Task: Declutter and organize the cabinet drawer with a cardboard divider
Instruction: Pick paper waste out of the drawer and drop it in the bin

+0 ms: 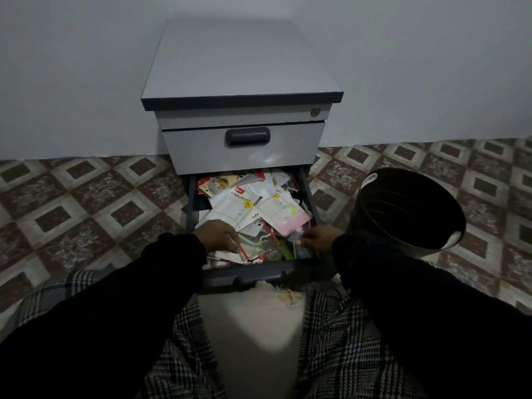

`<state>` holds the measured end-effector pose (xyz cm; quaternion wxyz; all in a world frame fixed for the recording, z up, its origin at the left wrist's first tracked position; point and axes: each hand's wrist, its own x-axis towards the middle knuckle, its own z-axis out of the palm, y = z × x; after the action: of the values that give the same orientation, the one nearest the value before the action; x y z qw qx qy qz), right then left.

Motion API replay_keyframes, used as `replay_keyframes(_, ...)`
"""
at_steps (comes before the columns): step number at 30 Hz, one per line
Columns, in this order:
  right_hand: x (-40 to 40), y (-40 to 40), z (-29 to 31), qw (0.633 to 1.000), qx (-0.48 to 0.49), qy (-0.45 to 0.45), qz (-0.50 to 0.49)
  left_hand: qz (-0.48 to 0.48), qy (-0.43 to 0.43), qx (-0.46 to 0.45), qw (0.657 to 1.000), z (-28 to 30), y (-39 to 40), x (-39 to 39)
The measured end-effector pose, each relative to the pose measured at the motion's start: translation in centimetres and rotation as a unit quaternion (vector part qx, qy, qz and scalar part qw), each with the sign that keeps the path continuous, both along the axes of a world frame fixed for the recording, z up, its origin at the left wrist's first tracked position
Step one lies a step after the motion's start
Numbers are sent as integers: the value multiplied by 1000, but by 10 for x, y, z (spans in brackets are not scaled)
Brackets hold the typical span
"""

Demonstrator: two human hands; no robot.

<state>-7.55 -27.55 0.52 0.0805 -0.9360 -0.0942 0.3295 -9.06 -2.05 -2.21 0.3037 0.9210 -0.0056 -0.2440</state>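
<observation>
Lower drawer [260, 273] standing pulled out, crammed with packets [250, 207] — left hand [220, 236] pinching red-edged clear packet [260, 244] near front edge; right hand [316, 239] gripping pink-white packet [290, 224] at front right corner. Dark bin [403, 210] standing beside drawer.

A patterned tile floor [95, 197] carried a grey cabinet [241, 82] that stood against the wall. Just right of the cabinet a dark bin [403, 208] rested on the floor, tilted. The cabinet's open lower drawer [259, 273] held heaped packets.
</observation>
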Motion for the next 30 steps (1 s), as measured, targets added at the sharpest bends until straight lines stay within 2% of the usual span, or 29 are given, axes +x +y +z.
replay_keyframes(5, 25, -31, 11, 996, 55, -54, -36, -8, -62, -60, 996, 12, -39, 33)
replay_keyframes(13, 67, -133, 19, 976, 116, -115, -146, -55, -89, -136, 985, 20, -141, 101)
replay_keyframes(16, 74, -185, 11, 968, 111, -133, -183, -68, -72, -174, 980, 12, -185, 122)
replay_keyframes(21, 77, -268, -17, 957, 48, -140, -249, -118, -68, -177, 975, -8, -253, 146)
replay_keyframes(24, 74, -303, -40, 950, -7, -147, -274, -180, -111, -126, 969, -29, -282, 158)
replay_keyframes(26, 70, -318, -54, 938, -32, -162, -304, -259, -140, -35, 955, -43, -298, 164)
replay_keyframes(28, 67, -325, -66, 917, -22, -167, -362, -332, -157, 39, 929, -50, -309, 168)
replay_keyframes(30, 65, -326, -77, 892, 24, -162, -422, -362, -148, 59, 918, -53, -312, 172)
